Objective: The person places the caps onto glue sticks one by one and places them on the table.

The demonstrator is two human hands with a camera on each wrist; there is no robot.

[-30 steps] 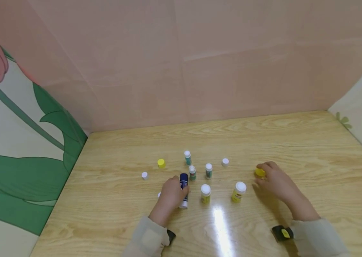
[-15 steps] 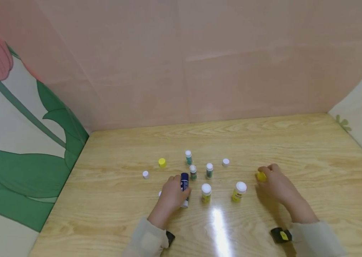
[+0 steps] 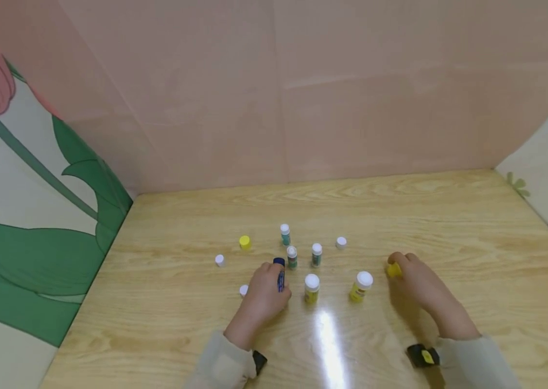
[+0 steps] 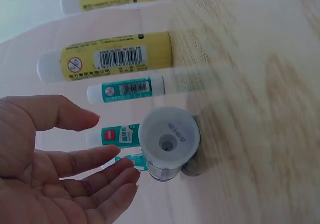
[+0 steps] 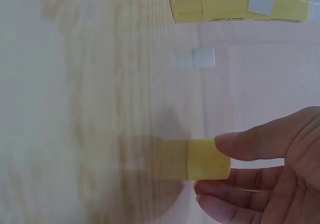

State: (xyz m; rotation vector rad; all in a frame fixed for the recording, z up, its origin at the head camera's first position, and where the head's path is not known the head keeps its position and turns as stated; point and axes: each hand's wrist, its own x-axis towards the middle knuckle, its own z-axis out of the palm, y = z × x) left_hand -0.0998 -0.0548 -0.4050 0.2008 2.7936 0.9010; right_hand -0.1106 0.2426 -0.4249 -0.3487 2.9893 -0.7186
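A dark blue glue stick (image 3: pixel 281 281) lies on its side on the wooden table, its white base (image 4: pixel 172 134) facing the left wrist camera. Over it hovers my left hand (image 3: pixel 261 294), fingers spread and apart from the barrel in the left wrist view. My right hand (image 3: pixel 414 278) pinches a yellow cap (image 5: pixel 207 159) between thumb and fingers; the cap meets its reflection on the table. Between the hands, two yellow glue sticks stand upright, one nearer the left hand (image 3: pixel 311 290) and one nearer the right (image 3: pixel 361 287), both with white tops.
Small teal glue sticks stand at the back (image 3: pixel 285 235), the middle (image 3: pixel 292 258) and beside it (image 3: pixel 317 255). Loose caps lie about: a yellow cap (image 3: pixel 245 242), and white caps at left (image 3: pixel 220 260), beside the left hand (image 3: pixel 243 290) and at right (image 3: pixel 341 242).
My left hand has shifted slightly right and now hides the glue stick's white end in the head view. The right hand and its yellow cap have come slightly nearer.
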